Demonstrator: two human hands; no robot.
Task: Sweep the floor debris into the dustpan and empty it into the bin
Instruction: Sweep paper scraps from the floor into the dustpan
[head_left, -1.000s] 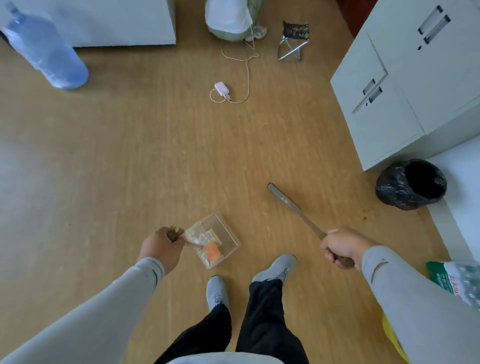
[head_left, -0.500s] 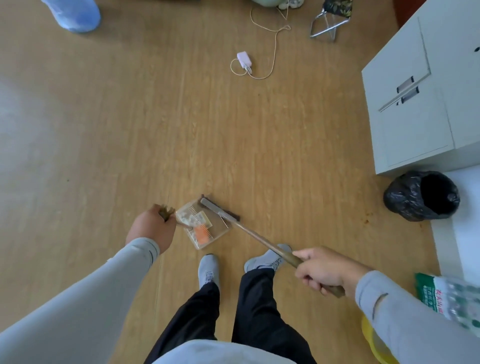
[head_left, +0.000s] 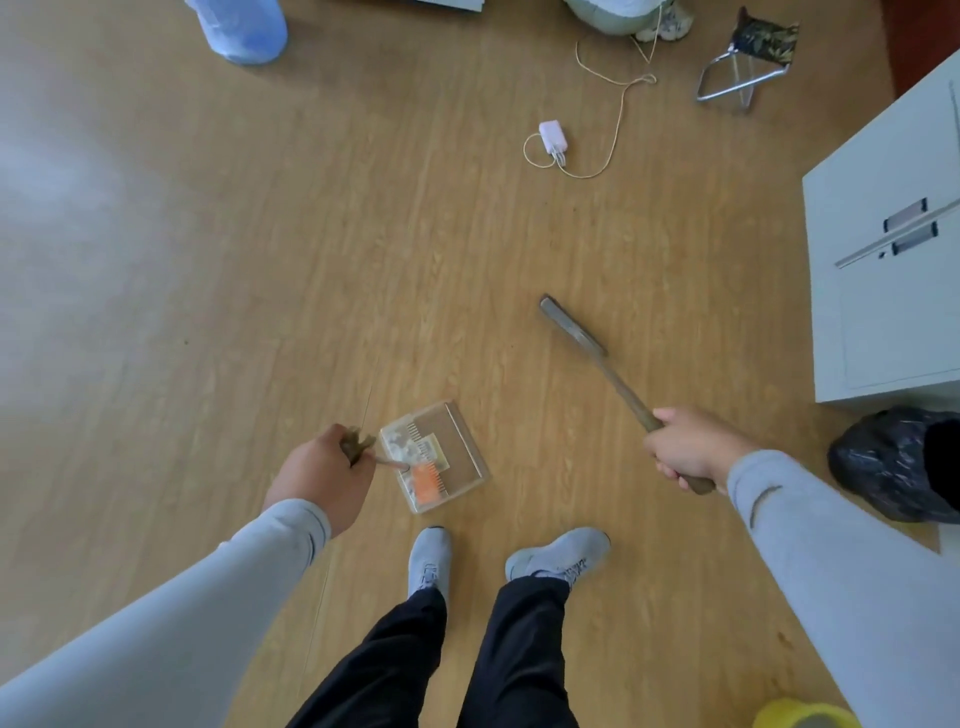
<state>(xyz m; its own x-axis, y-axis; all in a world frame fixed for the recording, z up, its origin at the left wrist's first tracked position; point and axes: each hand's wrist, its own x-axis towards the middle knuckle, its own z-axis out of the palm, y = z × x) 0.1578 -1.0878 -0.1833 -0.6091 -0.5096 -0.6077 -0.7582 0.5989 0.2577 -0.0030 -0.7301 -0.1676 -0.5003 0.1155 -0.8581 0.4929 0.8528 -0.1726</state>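
Grey sleeves (head_left: 249, 566), black trousers (head_left: 519, 654), seemingly grey trainers (head_left: 558, 556)

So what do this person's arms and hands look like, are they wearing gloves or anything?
No gloves: both hands are bare, the left hand and the right hand alike. Each arm is covered to the wrist by a long, plain, light grey sleeve, close fitting, with a narrow cuff at the wrist. The right sleeve shows a small dark crease or mark near the cuff. No watch, rings or logos are visible.
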